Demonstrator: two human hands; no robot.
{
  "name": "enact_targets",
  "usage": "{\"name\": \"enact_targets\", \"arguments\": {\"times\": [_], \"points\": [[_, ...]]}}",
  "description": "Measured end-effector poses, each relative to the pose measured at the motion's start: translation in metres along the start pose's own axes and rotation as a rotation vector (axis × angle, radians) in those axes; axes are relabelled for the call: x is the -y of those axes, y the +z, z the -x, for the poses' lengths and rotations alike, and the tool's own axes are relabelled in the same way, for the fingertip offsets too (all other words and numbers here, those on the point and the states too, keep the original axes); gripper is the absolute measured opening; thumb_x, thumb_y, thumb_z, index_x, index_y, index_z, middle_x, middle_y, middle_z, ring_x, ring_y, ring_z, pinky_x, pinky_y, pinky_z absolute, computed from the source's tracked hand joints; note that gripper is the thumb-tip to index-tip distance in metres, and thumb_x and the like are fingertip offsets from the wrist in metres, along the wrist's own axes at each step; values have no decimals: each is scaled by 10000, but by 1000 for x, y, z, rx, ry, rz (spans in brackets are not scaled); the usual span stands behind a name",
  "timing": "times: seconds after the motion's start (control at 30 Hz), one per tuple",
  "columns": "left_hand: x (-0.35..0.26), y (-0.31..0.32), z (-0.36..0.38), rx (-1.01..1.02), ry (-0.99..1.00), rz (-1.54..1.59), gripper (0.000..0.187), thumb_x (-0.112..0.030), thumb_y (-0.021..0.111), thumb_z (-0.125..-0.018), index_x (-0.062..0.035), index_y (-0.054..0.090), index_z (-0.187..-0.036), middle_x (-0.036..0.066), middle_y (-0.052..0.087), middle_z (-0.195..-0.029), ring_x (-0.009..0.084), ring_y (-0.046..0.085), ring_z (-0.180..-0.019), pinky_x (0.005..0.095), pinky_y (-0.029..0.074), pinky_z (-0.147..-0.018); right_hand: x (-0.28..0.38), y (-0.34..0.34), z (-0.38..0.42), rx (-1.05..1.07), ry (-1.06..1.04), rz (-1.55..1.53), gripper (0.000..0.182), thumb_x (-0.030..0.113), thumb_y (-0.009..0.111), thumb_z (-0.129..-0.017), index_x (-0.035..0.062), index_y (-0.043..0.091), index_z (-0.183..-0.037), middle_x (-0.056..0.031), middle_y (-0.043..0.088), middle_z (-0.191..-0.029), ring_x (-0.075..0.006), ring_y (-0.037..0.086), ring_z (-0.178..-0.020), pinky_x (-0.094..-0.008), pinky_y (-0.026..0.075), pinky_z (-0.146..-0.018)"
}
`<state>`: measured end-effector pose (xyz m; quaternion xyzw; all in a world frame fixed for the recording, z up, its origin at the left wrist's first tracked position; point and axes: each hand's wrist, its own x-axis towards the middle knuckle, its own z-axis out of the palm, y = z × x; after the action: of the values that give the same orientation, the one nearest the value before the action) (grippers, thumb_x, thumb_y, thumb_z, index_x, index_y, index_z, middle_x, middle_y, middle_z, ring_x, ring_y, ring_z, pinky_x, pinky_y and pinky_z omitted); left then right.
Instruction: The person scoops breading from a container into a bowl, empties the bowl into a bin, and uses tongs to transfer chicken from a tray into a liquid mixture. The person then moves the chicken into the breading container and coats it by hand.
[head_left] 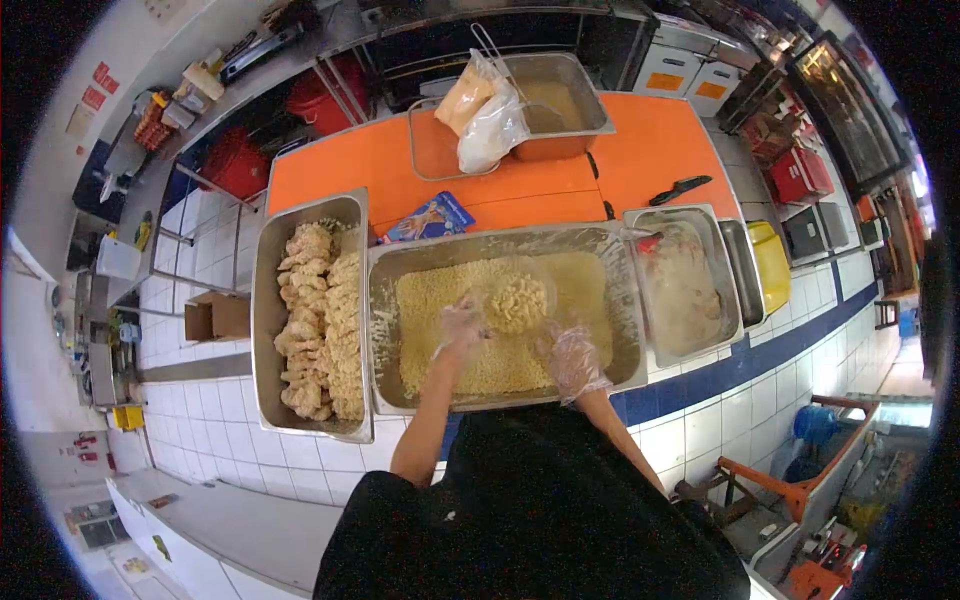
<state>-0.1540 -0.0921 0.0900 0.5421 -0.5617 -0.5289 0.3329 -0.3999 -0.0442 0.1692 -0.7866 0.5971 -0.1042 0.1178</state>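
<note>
A lump of crumb-coated chicken (517, 303) is between my two hands, over a large steel pan (500, 240) of pale yellow breading (440, 280). My left hand (464, 327), in a clear plastic glove, has its fingers at the left edge of the lump. From the lower right, my right hand (577, 362), gloved the same way, reaches its fingertips to the lump's lower side. Both sets of fingers are slightly blurred. Left of this pan, a long steel pan (262, 330) holds rows of coated chicken pieces (318, 320).
To the right stands a steel pan (733, 320) of cloudy whitish liquid, with a yellow container (768, 268) beyond. A knife (680, 190), a blue packet (432, 217), plastic bags (490, 115) and another deep steel pan (600, 115) lie on the orange table (660, 140).
</note>
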Motion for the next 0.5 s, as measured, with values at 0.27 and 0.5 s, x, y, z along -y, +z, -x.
{"name": "enact_targets", "arguments": {"times": [0.27,0.5], "points": [[-36,29,14,-153,79,450,469,-324,551,-915,49,514,-1197,155,599,-1111,175,617,-672,318,546,-587,-19,13,-3,68,-22,53,264,267,549,-842,145,610,-1068,-188,580,-971,-358,582,-961,-395,493,-815],[-78,13,32,-322,-338,451,533,-393,567,-893,69,531,-1156,147,610,-1081,193,613,-632,323,541,-554,-81,23,18,-31,75,-896,305,167,468,-864,198,561,-1153,-89,544,-1150,-303,487,-1133,-431,473,-809]]}}
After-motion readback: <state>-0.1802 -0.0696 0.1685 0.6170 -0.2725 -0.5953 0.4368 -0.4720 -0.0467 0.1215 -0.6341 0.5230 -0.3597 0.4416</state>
